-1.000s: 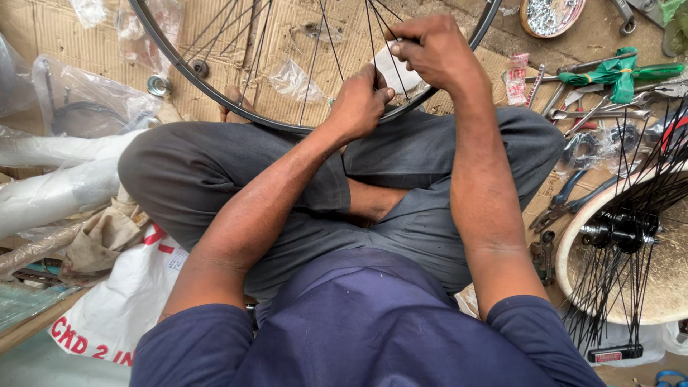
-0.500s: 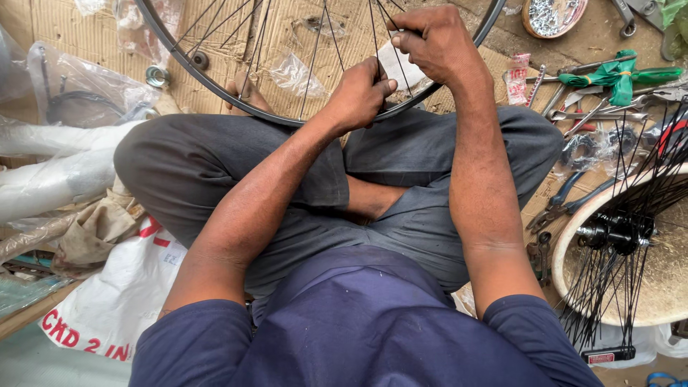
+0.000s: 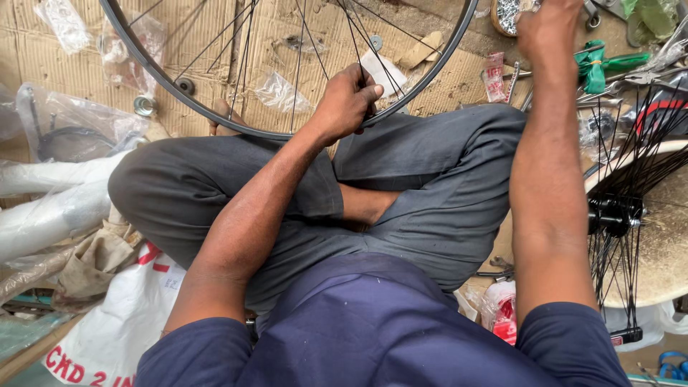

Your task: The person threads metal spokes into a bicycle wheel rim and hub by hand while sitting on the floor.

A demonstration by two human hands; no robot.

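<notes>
In the head view, a person is sitting cross-legged on flattened cardboard (image 3: 64,54), with a bicycle wheel rim (image 3: 215,115) resting against the grey-trousered knees. The left hand (image 3: 345,100) is gripping the rim near its lower edge, fingers curled around the metal and the spokes (image 3: 315,43) where they are meeting it. The right hand (image 3: 548,25) is reaching up and away to the far right, near a small round dish (image 3: 502,21) holding what is looking like small silvery metal parts; the top of the frame is cutting off its fingers, so I cannot tell whether they are clenched or loose.

Clear plastic bags are lying on the cardboard inside and beside the rim: one (image 3: 283,93) under the spokes and another (image 3: 64,21) at the upper left, their contents too small to tell. A larger clear bag (image 3: 72,125) on the left is holding a dark coiled thing. A green-handled tool (image 3: 609,64) is lying among metal tools on the right. A hub with loose black spokes (image 3: 616,215) is sitting over a pale round basin (image 3: 663,244) at the right edge. A white printed bag (image 3: 115,330) is lying by the left knee.
</notes>
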